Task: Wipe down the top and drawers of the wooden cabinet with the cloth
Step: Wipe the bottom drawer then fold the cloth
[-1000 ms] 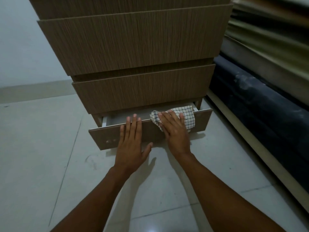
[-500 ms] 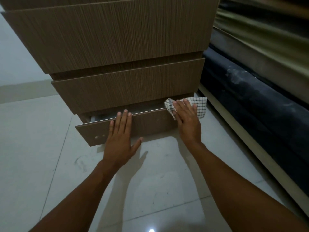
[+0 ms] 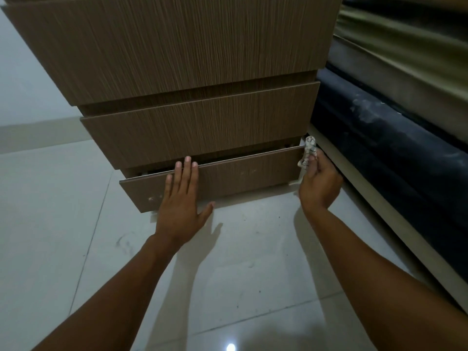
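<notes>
The wooden cabinet (image 3: pixel 177 59) fills the upper view, its top out of frame. Its bottom drawer (image 3: pixel 240 173) stands out only a little, a narrow dark gap above its front. My left hand (image 3: pixel 181 198) lies flat on that drawer front, fingers spread and reaching the top edge. My right hand (image 3: pixel 317 181) is at the drawer's right end, gripping the bunched white checked cloth (image 3: pixel 309 150), which sticks up beside the drawer's corner. The drawer's inside is hidden.
Pale tiled floor (image 3: pixel 63 224) spreads to the left and in front. Close on the right, a stack of mattresses (image 3: pixel 395 153) on a light base runs along the cabinet's side, leaving a narrow gap there. A white wall (image 3: pixel 22 92) stands behind on the left.
The bottom drawer has slid inward from well open to nearly closed. My right hand moved the cloth from the drawer's top edge to its right end and bunched it. The view came closer.
</notes>
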